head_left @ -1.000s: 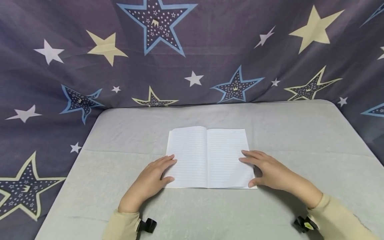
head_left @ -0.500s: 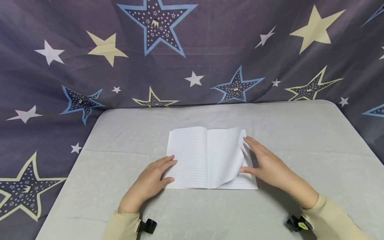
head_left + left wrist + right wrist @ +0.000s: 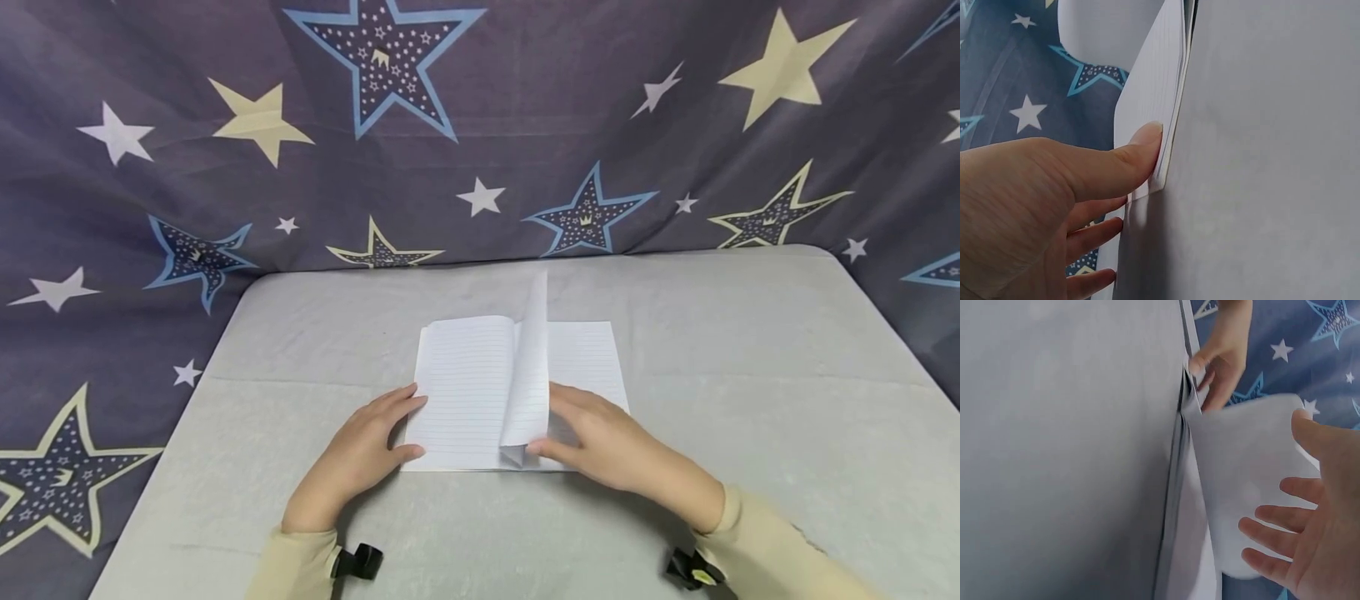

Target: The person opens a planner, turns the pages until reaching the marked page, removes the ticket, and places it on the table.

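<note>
A lined notebook (image 3: 465,392) lies spread on the table. One of its right-hand pages (image 3: 529,375) stands raised near the fold, its free edge up. My right hand (image 3: 607,437) is against that page, fingers behind it and thumb at its near edge. In the right wrist view the fingers (image 3: 1272,540) are spread and fairly straight beside the lifted page (image 3: 1247,481). My left hand (image 3: 356,454) rests at the notebook's left edge. Its thumb (image 3: 1138,156) lies on the left pages in the left wrist view, with the other fingers relaxed along the outer side.
A pale grey cloth covers the table (image 3: 750,350). Behind and beside it hangs a dark star-patterned cloth (image 3: 540,100). Black devices are strapped at the left wrist (image 3: 360,562) and the right wrist (image 3: 690,569).
My right hand has moved left from the notebook's right edge, lifting a page from flat to upright near the fold. The left hand stays at the left edge.
</note>
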A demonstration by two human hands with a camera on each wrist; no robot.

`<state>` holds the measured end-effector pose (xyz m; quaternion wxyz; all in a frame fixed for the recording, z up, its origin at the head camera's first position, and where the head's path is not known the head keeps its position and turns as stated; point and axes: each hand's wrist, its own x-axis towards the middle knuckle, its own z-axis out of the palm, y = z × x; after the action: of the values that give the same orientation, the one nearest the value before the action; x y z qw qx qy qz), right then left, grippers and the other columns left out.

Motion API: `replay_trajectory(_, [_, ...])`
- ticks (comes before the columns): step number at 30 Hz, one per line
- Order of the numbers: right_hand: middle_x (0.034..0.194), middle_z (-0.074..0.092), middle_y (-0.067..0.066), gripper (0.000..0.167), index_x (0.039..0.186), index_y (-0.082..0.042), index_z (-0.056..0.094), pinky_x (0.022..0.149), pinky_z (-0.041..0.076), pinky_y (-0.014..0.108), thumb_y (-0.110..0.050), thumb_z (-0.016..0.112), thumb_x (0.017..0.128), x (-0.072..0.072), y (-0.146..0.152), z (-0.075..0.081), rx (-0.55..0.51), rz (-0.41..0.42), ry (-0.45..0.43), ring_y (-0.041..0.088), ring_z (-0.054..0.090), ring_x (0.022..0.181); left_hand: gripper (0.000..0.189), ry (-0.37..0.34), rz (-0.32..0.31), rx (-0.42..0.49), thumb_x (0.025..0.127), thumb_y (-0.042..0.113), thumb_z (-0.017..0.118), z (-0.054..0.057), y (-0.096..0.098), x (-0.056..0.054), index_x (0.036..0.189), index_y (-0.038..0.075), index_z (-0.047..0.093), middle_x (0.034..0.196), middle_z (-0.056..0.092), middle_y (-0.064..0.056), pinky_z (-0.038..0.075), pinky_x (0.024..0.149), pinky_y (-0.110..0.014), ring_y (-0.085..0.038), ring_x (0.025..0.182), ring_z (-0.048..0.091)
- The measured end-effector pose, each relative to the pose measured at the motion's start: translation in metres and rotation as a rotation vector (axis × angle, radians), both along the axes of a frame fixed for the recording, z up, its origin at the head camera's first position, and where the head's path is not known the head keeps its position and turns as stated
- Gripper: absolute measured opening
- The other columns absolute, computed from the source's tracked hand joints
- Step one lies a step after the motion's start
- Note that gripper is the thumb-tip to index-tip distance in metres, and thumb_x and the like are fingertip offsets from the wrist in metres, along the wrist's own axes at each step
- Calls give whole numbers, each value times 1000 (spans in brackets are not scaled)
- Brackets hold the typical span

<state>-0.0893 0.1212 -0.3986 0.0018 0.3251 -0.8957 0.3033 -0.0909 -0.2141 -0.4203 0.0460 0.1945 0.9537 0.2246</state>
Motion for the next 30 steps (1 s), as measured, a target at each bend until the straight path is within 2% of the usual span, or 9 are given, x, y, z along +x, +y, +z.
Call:
replay_trajectory(9, [153, 42, 9, 64, 144, -14, 53, 111, 37, 49, -50, 66, 92, 6, -26, -8, 127, 95, -70, 29, 43, 138, 61, -5, 37, 7, 85, 16, 79, 4, -7, 1, 140, 6, 55, 149, 48, -14, 36, 108, -58, -39, 135, 43])
replay_trajectory(18, [154, 41, 11, 61, 138, -9, 58, 111, 37, 48, -47, 67, 92, 10, -26, -16, 220, 195, -29, 27, 37, 141, 46, 39, 102, 18, 95, 16, 68, 11, -9, 0, 139, 8, 57, 146, 51, -14, 37, 108, -58, -37, 133, 46])
replay_trajectory(21, [156, 38, 11, 61, 140, -10, 57, 111, 37, 49, -47, 67, 92, 11, -25, -17, 229, 203, -34, 27, 35, 143, 44, 49, 84, 26, 95, 17, 68, 10, -3, 0, 138, 9, 58, 146, 51, -12, 37, 108, -56, -35, 133, 47])
replay_trajectory(25, [157, 36, 10, 61, 141, -11, 55, 112, 35, 51, -46, 67, 93, 12, -25, -18, 234, 207, -55, 27, 33, 144, 48, 55, 28, 23, 93, 18, 71, 6, 7, 1, 139, 8, 57, 147, 50, -12, 37, 110, -55, -34, 134, 46])
replay_trajectory(30, [158, 36, 6, 60, 143, -11, 53, 113, 34, 52, -44, 66, 94, 11, -20, -16, 217, 224, -86, 26, 32, 145, 58, 12, -32, 5, 89, 20, 75, 0, 13, 3, 142, 6, 54, 151, 45, -12, 34, 111, -56, -36, 138, 40])
